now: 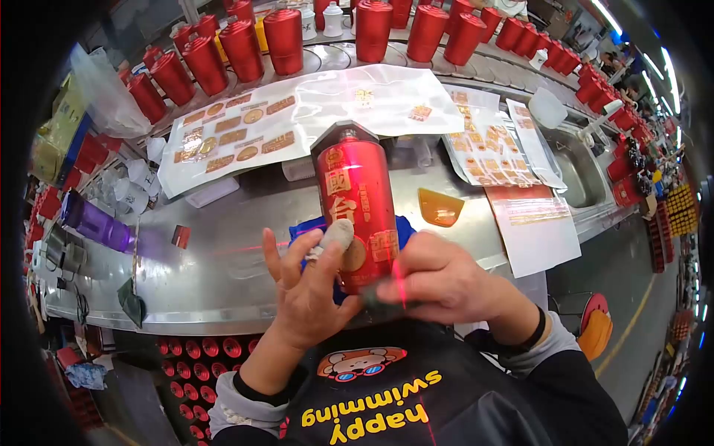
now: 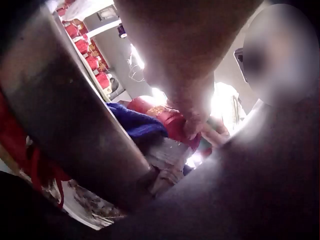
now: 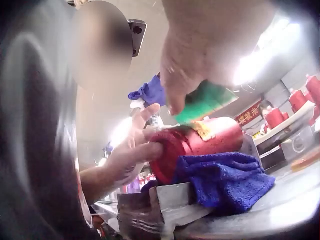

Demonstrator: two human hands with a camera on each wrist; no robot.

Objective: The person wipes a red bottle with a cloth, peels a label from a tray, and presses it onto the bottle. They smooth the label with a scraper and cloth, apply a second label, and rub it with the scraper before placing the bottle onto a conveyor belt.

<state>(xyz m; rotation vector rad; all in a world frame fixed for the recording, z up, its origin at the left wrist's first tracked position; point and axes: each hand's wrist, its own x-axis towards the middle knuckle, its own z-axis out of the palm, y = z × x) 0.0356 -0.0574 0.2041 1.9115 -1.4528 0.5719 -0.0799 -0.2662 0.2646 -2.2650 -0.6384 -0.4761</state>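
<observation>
A red bottle with gold characters lies on a blue cloth over a metal stand, its base toward the person. My left hand holds the bottle near its base, a white-wrapped fingertip on the printed face and the thumb at the base end. The outer fingers are raised off it. In my right hand is a thin green scraper, pinched close over the bottle's lower end; its edge is blurred in the head view. Fingers hide part of the lower label.
Sheets of gold stickers lie behind the bottle, with more sticker sheets at right. An orange translucent piece is on the steel table. A purple bottle stands left; a sink is right. Red bottles line the conveyor behind.
</observation>
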